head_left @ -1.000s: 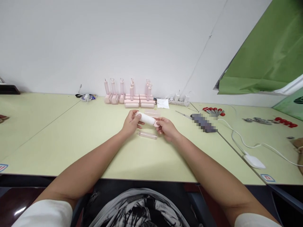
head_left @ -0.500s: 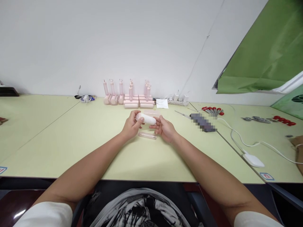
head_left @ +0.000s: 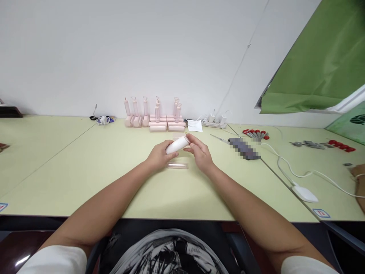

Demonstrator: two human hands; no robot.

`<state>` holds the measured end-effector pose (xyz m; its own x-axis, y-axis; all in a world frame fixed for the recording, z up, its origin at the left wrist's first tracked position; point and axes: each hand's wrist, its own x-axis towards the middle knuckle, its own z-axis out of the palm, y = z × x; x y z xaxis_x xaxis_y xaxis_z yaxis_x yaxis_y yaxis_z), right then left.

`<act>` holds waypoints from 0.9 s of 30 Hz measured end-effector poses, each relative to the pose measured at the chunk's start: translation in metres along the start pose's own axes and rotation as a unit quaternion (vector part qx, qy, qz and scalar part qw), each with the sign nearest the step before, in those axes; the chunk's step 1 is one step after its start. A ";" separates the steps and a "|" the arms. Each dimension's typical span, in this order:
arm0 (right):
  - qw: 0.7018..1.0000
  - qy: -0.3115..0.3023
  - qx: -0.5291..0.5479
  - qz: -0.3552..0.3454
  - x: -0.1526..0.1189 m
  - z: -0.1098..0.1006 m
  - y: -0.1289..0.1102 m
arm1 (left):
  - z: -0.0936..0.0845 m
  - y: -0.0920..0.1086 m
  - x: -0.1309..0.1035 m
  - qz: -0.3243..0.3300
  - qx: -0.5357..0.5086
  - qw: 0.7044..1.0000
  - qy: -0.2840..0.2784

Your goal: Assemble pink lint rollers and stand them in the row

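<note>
My left hand (head_left: 159, 155) is wrapped round the lower left part of a white lint roller (head_left: 177, 144), a smooth roll with a pinkish rim at its upper right end. It is held tilted above the table. My right hand (head_left: 202, 153) is at that upper end, its fingers closed against the rim. Just below the roll, a clear pinkish plastic cover (head_left: 177, 165) lies on the table. Behind the roll a flat pale pink piece (head_left: 178, 136) is mostly hidden.
Several pink lint rollers with upright handles (head_left: 158, 123) stand along the wall. A white paper (head_left: 194, 125) and a power strip (head_left: 213, 124) are beside them. To the right lie a blurred dark object (head_left: 243, 148), red-handled tools (head_left: 256, 134) and a white charger (head_left: 305, 193) with its cable.
The lint roller has been turned, so its pinkish rim now points to the upper right instead of left. My right hand has shifted up to that end.
</note>
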<state>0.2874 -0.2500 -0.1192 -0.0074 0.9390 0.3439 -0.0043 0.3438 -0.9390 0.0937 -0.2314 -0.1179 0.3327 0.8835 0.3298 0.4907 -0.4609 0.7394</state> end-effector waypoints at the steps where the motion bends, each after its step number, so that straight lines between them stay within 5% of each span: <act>1: 0.999 -0.017 -0.032 -0.029 -0.002 0.000 0.000 | 0.000 0.001 0.000 0.004 0.002 1.000 0.001; 8: 0.966 -0.066 -0.199 -0.148 -0.009 0.000 -0.006 | 0.000 0.002 0.000 0.000 0.004 1.000 0.030; 15: 0.943 0.048 -0.271 -0.188 -0.016 0.006 -0.015 | 0.000 0.001 0.001 0.004 0.014 0.999 0.036; 19: 0.923 -0.114 -0.317 -0.188 -0.016 0.009 -0.012 | 0.000 0.004 0.000 0.020 0.017 0.999 0.035; 21: 0.921 -0.145 -0.313 -0.181 -0.016 0.009 -0.011 | 0.000 0.005 -0.001 0.025 0.014 0.999 0.037; 27: 0.935 -0.026 -0.304 -0.180 -0.006 -0.005 -0.011 | -0.001 0.005 0.000 0.023 0.006 0.998 0.059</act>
<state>0.2923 -0.2596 -0.1106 -0.1637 0.7654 0.6223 0.5537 0.5934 -0.5842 0.0952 -0.2334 -0.1135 0.2586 0.8651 0.4297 0.4866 -0.5010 0.7157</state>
